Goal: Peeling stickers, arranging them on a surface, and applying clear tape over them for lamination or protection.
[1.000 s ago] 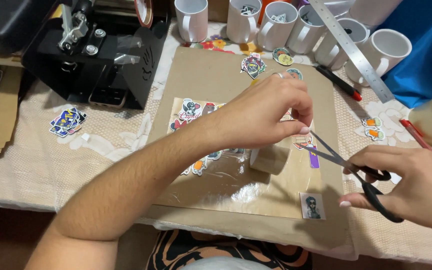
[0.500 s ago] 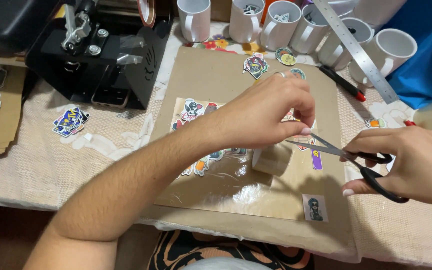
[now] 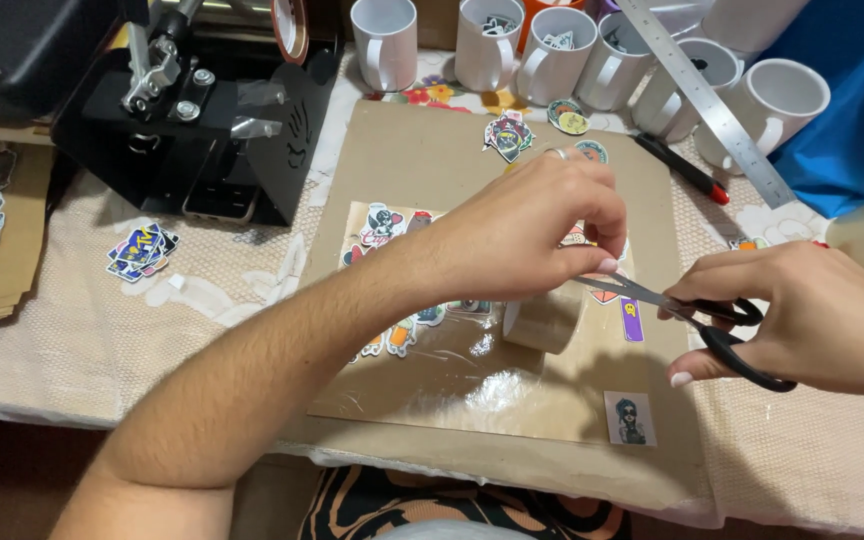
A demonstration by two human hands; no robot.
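Right now the left hand is pinching clear tape from the beige roll on the cardboard sheet; the right hand, gripping black-handled scissors, is cutting close and could nick fingertips.

Your scissors: black handles, grey blades slightly parted, tips pointing left, held level just above the brown cardboard sheet near its right edge. Your roll of clear tape: standing on its rim on the cardboard, right of centre, directly below the blade tips. A glossy clear film runs from the roll leftward, lying flat over the colourful stickers toward the sheet's near edge.
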